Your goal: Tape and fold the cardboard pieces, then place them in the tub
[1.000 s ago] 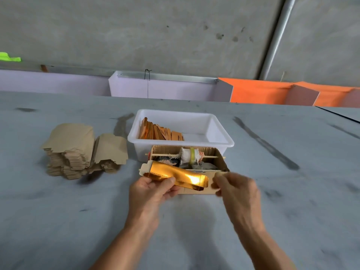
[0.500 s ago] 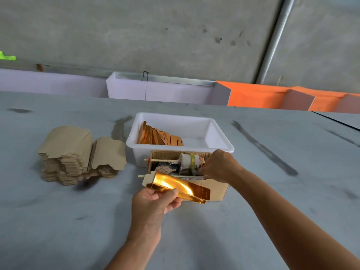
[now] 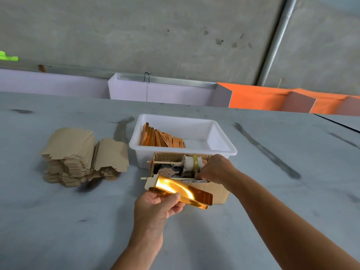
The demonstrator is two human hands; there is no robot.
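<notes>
- Two bare hands work over the grey counter (image 3: 58,221), both close to me.
- Nearest, the left hand (image 3: 155,208) pinches a glossy gold-faced cardboard piece (image 3: 180,190) between thumb and curled fingers, holding it tilted just above the counter.
- Just beyond it, the right hand (image 3: 215,168) reaches into a small open brown cardboard box (image 3: 218,191); its fingers are curled down at the box's near edge, but I cannot tell what they hold.
- Inside that box a whitish roll with a yellow band (image 3: 191,162) sits on a thin wooden stick (image 3: 163,162).
- Touching the box's far side stands a white rectangular plastic tub (image 3: 220,137), with folded orange-gold cardboard pieces (image 3: 161,138) leaning in a row at its left end.
- Left of the tub, well apart from the hands, lies a stack of flat brown cardboard blanks (image 3: 78,156).
</notes>
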